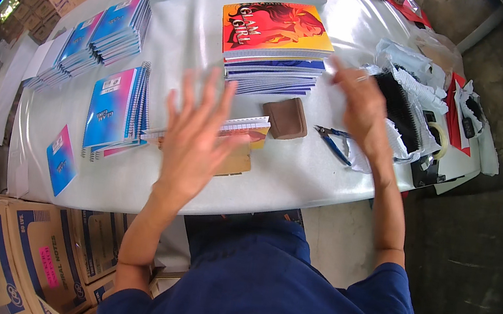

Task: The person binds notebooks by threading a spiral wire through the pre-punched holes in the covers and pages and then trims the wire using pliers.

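White counter. Left hand splayed wide, empty, above notebook near front edge. Right hand pinching, contents unclear to us. We judge sweep could knock notebook or pliers off.

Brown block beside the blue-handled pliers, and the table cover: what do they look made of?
The brown rounded block looks like matte leather or rubber, with soft edges and no shine, though that is uncertain. The white table cover looks like glossy plastic sheet, with glare and wrinkles. The blue-handled pliers have metal jaws.

A spiral-bound notebook with an orange cover lies flat on the white table, partly hidden.
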The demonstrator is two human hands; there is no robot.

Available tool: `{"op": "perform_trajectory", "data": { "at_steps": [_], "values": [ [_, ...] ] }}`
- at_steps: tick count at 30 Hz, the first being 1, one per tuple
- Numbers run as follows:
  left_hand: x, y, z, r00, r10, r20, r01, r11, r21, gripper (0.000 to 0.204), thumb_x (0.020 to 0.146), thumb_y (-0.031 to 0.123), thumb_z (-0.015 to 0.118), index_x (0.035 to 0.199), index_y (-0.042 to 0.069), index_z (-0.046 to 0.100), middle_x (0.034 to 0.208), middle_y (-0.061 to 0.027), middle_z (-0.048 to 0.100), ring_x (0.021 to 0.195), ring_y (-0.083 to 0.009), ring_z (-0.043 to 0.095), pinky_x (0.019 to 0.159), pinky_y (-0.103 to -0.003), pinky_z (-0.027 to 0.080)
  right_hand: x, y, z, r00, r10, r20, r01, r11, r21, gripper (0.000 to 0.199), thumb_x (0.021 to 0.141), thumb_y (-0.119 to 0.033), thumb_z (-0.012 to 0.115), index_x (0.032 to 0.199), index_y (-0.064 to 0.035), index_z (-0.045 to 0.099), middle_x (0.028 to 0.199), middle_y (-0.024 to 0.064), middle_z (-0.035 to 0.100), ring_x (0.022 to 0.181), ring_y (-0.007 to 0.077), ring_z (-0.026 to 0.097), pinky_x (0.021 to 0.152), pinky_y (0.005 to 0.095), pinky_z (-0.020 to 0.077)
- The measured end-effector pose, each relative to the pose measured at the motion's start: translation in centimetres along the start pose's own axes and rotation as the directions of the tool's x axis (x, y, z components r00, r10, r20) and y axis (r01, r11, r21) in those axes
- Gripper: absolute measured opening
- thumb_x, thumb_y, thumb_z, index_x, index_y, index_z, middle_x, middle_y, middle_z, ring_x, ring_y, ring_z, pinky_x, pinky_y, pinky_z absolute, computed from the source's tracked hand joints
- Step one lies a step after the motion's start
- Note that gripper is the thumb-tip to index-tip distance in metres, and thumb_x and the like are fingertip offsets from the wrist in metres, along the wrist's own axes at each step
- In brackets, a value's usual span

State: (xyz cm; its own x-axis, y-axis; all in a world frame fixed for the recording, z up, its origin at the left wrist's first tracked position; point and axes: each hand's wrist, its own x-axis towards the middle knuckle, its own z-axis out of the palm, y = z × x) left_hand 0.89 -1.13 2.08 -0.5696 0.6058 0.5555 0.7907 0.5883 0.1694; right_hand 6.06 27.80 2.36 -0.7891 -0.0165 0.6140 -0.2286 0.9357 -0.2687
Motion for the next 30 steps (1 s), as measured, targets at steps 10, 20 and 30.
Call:
{"op": "perform_trajectory", "data": {
  "at_steps": [10,20,30],
  "values": [
    [1.1,0.7,3.2,0.974,-0.025,0.226,0.032,0.999,-0.029,0.046,0.092,0.037,0.059,0.134,0.019,0.058,0.125,-0.0031,0.065,0.121,-0.0324,0.057,0.103,-0.05,0.04,-1.2,-5.2,4.0,0.979,-0.017,0.203,-0.079,0.886,0.456,0.02,0.081,0.001,0.066,0.101,-0.0002,0.067,0.095,0.0125,0.062,0.083,0.0333,0.064,0.072,0.0419,0.0511],
    [1.0,0.4,3.4,0.985,0.032,0.17,-0.025,0.999,-0.042,0.045,0.092,0.035,0.058,0.13,0.011,0.058,0.124,-0.0046,0.064,0.112,-0.0314,0.061,0.097,-0.048,0.045,-1.2,-4.7,4.0,0.943,-0.117,0.311,-0.076,0.835,0.544,0.018,0.087,0.002,0.063,0.105,0.0025,0.062,0.087,0.0136,0.06,0.079,0.0279,0.061,0.071,0.0387,0.0499],
    [0.6,2.4,3.4,0.947,0.121,0.299,-0.11,0.992,-0.055,0.058,0.086,0.04,0.065,0.135,0.01,0.053,0.12,-0.0088,0.066,0.112,-0.0269,0.063,0.078,-0.037,0.057,1.2,-2.9,1.6,0.53,-0.277,0.801,-0.446,0.713,0.542,0.023,0.079,0.009,0.062,0.101,0.0021,0.059,0.094,0.0127,0.065,0.072,0.0265,0.065,0.069,0.0371,0.0528]
  ]
}}
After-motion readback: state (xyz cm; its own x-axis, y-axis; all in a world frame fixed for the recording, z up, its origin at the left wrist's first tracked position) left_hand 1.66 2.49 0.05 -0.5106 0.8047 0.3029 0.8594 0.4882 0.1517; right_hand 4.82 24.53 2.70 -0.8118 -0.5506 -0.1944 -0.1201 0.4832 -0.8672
